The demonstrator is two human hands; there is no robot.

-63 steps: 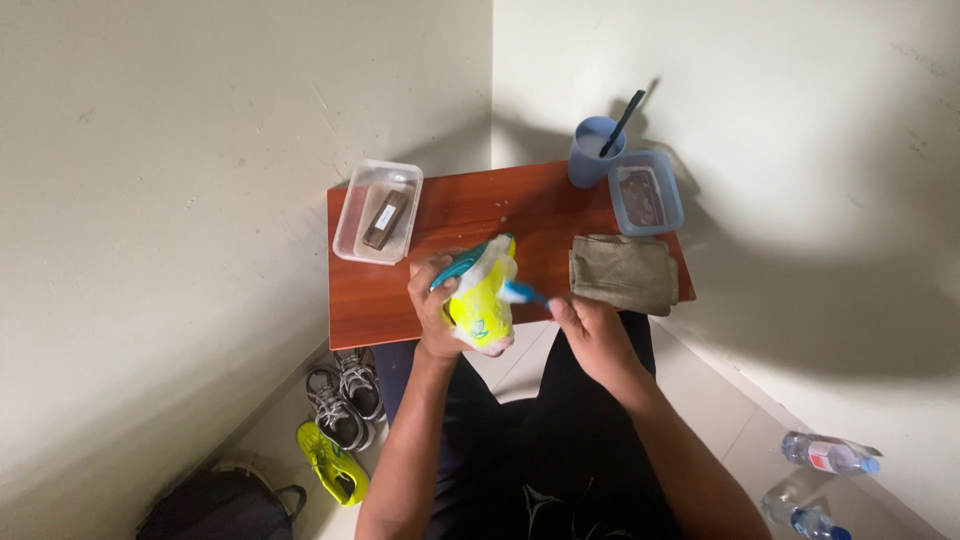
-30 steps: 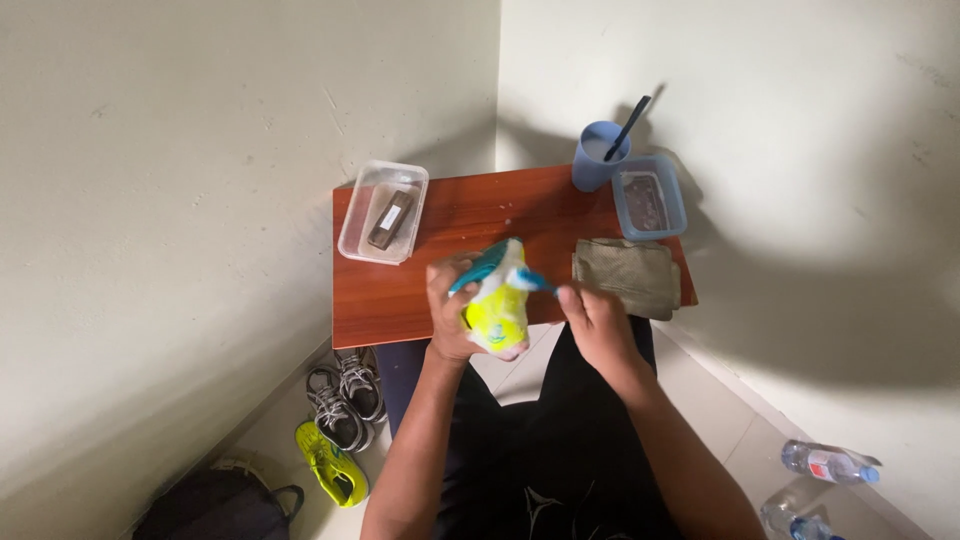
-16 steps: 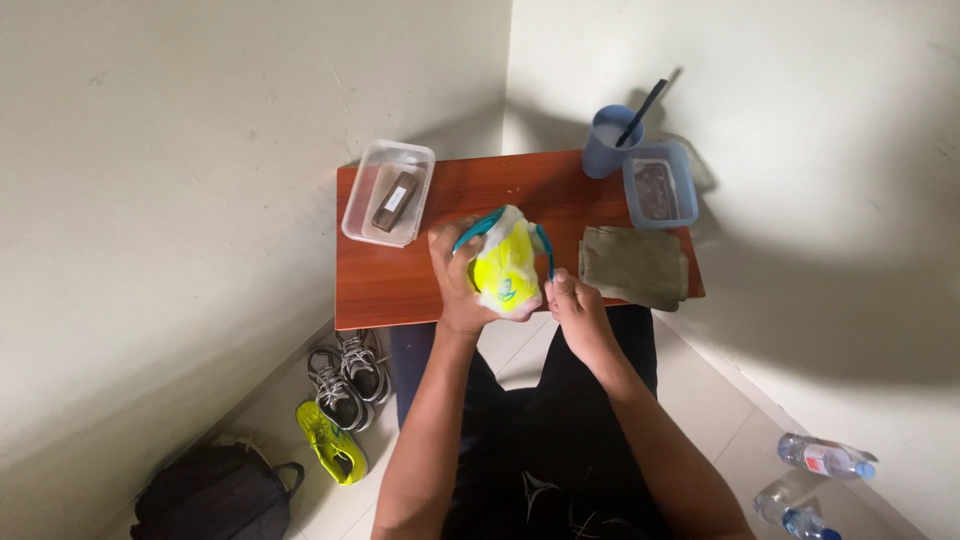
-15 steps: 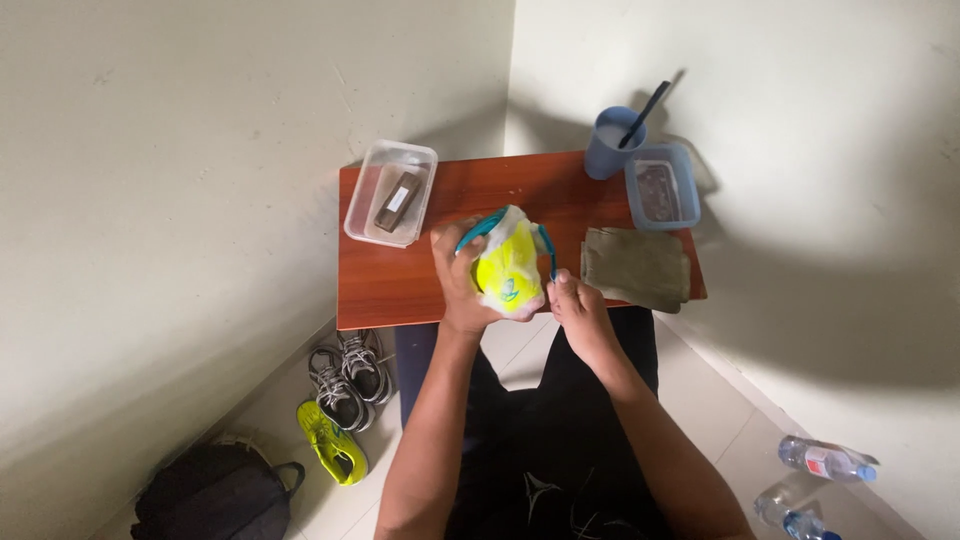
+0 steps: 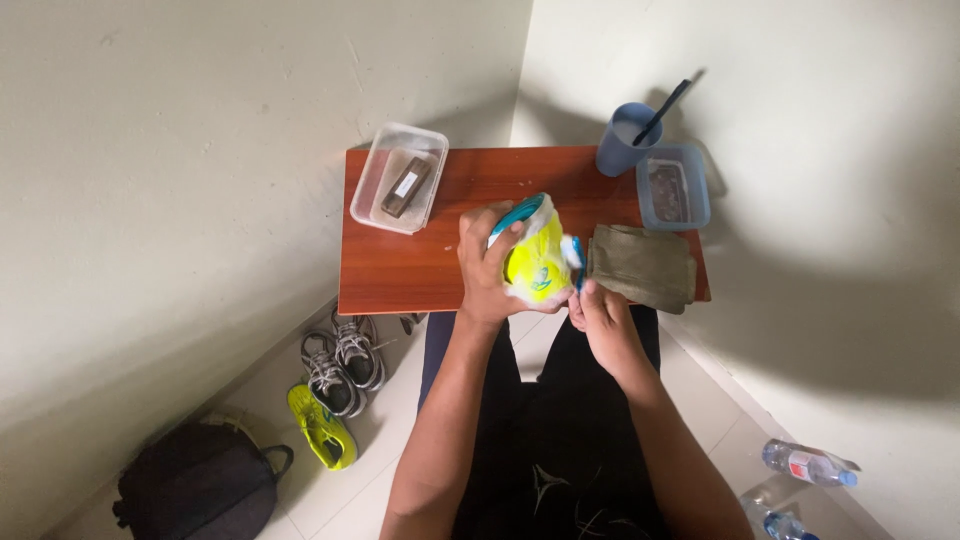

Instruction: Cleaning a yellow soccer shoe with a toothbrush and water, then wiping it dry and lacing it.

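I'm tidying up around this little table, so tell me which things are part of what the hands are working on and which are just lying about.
In hand:
- yellow shoe, held by the left hand
- right hand at its blue edge

Lying about:
- folded olive cloth
- clear tub
- blue tub
- blue cup
- grey sneakers
- lone yellow shoe on the floor
- black backpack
- water bottles

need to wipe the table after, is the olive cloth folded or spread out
Folded: the olive cloth lies as a compact, layered rectangle on the wooden table, near its right end, just beside the right hand.
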